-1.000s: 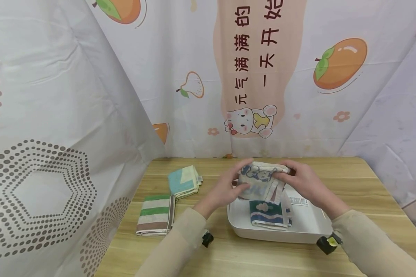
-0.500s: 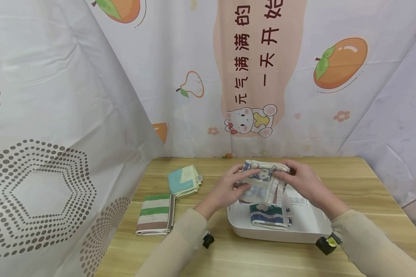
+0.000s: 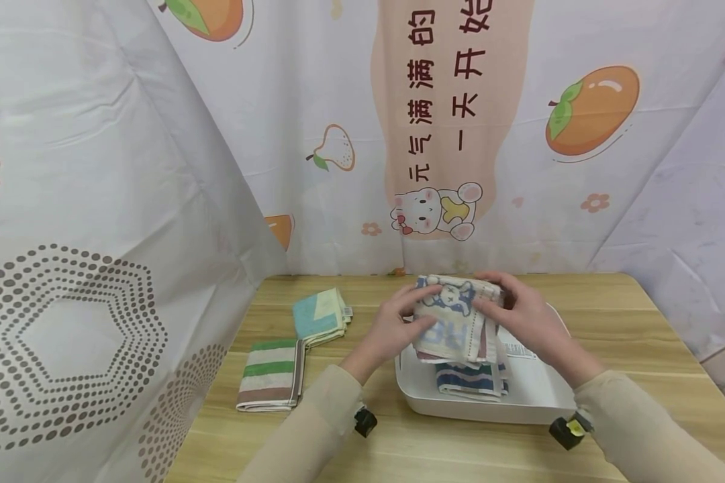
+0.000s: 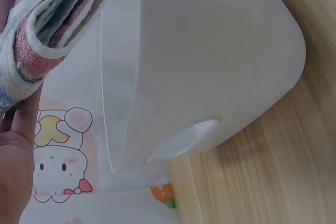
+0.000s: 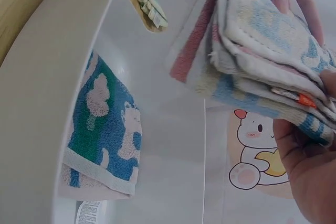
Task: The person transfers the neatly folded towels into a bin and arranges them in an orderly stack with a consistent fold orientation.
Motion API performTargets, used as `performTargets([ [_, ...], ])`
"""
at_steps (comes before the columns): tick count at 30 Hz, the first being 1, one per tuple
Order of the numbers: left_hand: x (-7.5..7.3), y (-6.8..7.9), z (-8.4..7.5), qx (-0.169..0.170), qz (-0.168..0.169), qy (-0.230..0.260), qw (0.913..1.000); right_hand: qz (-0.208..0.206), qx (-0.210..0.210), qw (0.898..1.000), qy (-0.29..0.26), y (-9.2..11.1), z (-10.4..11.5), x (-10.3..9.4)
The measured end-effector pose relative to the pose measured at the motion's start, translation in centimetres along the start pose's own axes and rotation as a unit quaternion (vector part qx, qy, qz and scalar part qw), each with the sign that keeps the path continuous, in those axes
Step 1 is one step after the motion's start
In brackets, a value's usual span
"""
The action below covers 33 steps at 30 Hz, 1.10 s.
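Note:
A folded small towel (image 3: 456, 335), pale with a blue bear print and reddish inner layers, is held between both hands above a white bin (image 3: 489, 410). My left hand (image 3: 389, 332) grips its left side, the fingers over the printed face. On the upper right edge, my right hand (image 3: 532, 322) pinches the layers between thumb and fingers. The right wrist view shows the stacked folds of this towel (image 5: 273, 45) and an orange tag. Inside the bin lies another folded towel (image 5: 110, 129), green and blue with light shapes, partly hidden in the head view.
Left of the bin, a green, white and brown striped towel (image 3: 270, 374) lies folded on the wooden table (image 3: 435, 456). Behind it is a blue and yellow folded towel (image 3: 320, 316). A printed curtain (image 3: 338, 87) hangs along the table's back edge.
The held towel has tilted to show more of its printed face, and its lower edge has come down over the towel in the bin. Both hands keep hold of it.

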<state>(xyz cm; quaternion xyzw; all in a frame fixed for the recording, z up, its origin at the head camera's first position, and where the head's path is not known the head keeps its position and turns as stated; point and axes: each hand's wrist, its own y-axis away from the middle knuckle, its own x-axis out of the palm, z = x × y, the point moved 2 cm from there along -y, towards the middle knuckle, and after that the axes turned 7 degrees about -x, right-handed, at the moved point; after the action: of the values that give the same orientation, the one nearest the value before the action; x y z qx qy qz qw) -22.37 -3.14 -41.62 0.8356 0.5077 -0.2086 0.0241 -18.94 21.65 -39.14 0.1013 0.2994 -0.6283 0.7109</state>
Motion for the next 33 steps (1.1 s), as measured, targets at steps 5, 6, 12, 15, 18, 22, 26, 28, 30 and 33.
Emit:
performTargets([
  [5,0.0,-0.2,0.5,-0.029,-0.004,0.054,0.9981,0.004,-0.016,1.000,-0.015,0.2,0.0,0.3],
  [6,0.0,-0.2,0.5,-0.036,-0.003,0.066,0.9971,0.006,-0.021,1.000,-0.020,0.2,0.0,0.4],
  [12,-0.1,-0.3,0.7,-0.068,-0.003,0.111,0.9915,0.016,-0.058,0.998,-0.023,0.3,-0.3,0.8],
  [15,-0.2,-0.3,0.7,-0.080,-0.005,0.119,0.9897,0.014,-0.082,0.996,-0.014,0.4,-0.5,1.0],
  [18,-0.2,-0.3,0.7,-0.083,-0.005,0.128,0.9883,0.007,-0.114,0.993,0.006,0.4,-0.6,1.1],
  [22,-0.3,-0.3,0.7,-0.085,-0.005,0.138,0.9868,0.003,-0.139,0.990,0.013,0.5,-0.6,1.2],
  [26,-0.3,-0.3,0.7,-0.092,-0.006,0.152,0.9841,0.007,-0.133,0.991,0.018,0.6,-0.6,1.2],
  [28,-0.2,-0.3,0.6,-0.097,-0.005,0.160,0.9824,0.009,-0.128,0.991,0.025,0.7,-0.6,1.2],
  [30,-0.2,-0.2,0.6,-0.104,-0.005,0.167,0.9804,0.008,-0.129,0.991,0.030,0.8,-0.6,1.2],
  [33,-0.2,-0.3,0.6,-0.113,-0.006,0.171,0.9787,0.003,-0.129,0.991,0.036,0.9,-0.7,1.2],
])
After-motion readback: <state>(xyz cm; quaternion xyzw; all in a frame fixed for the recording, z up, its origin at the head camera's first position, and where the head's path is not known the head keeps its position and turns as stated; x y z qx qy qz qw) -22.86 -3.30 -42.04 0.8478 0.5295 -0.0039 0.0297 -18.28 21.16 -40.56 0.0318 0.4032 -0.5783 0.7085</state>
